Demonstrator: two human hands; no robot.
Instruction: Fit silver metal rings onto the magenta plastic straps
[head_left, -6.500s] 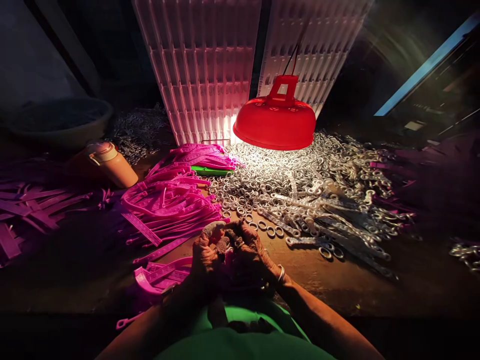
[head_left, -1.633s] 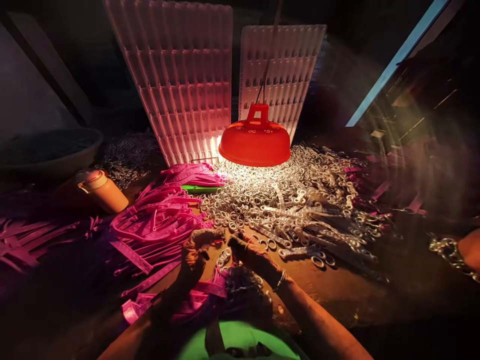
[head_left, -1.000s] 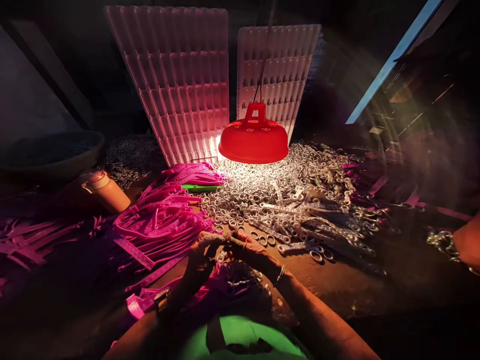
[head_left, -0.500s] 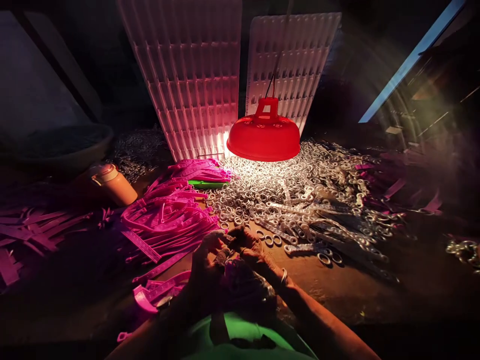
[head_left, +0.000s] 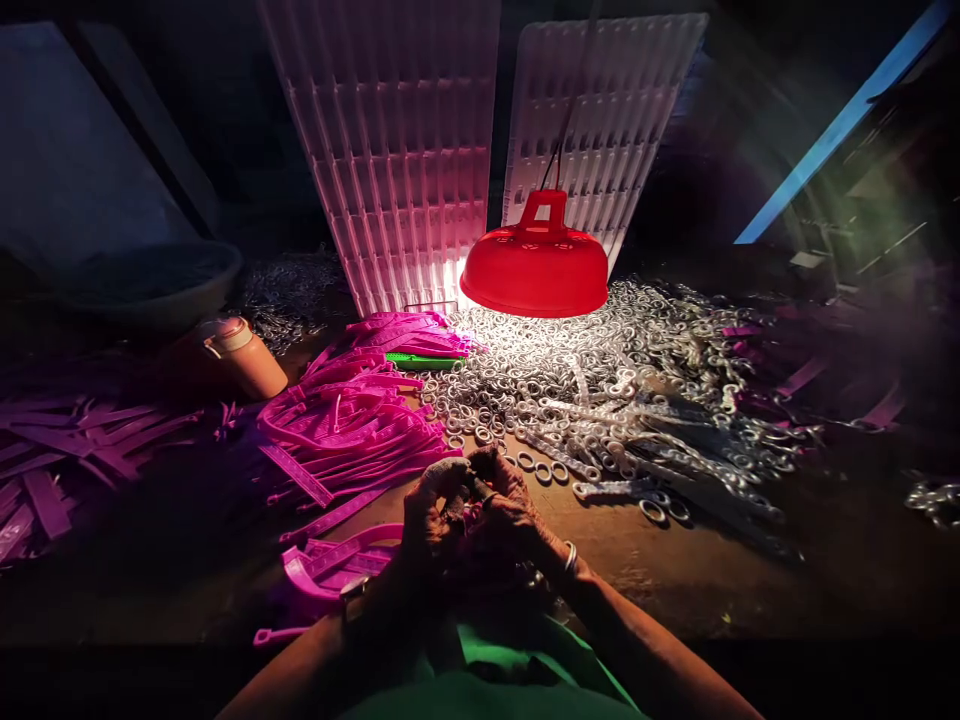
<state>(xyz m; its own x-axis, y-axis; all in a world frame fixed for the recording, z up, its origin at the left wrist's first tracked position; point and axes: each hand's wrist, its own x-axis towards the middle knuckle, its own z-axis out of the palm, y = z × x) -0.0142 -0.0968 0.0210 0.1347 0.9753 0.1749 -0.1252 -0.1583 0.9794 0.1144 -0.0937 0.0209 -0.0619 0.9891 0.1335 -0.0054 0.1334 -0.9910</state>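
My left hand (head_left: 433,505) and my right hand (head_left: 514,505) meet over the near edge of the table, fingertips pressed together. Both are closed around something small and mostly hidden; a bit of pink shows between them, but its kind cannot be made out. A light bangle circles my right wrist. To the left lies a heap of pink perforated straps (head_left: 360,430), with a few more pink straps (head_left: 337,565) beside my left forearm. Just beyond my right hand, several loose silver rings (head_left: 541,470) rest on the wood, in front of a large pile of silver ringed pieces (head_left: 637,370).
A red lamp (head_left: 534,270) hangs low over the silver pile. Behind it stand two ribbed translucent panels (head_left: 405,170). An orange bottle (head_left: 251,358) and a basin (head_left: 165,290) are at left, near more purple-looking straps (head_left: 52,500). A green strip (head_left: 426,361) lies among the pink straps.
The view has shifted slightly, so the scene sits a little further right. My hands have drawn closer together and turned at the fingertips, hiding more of what is between them.
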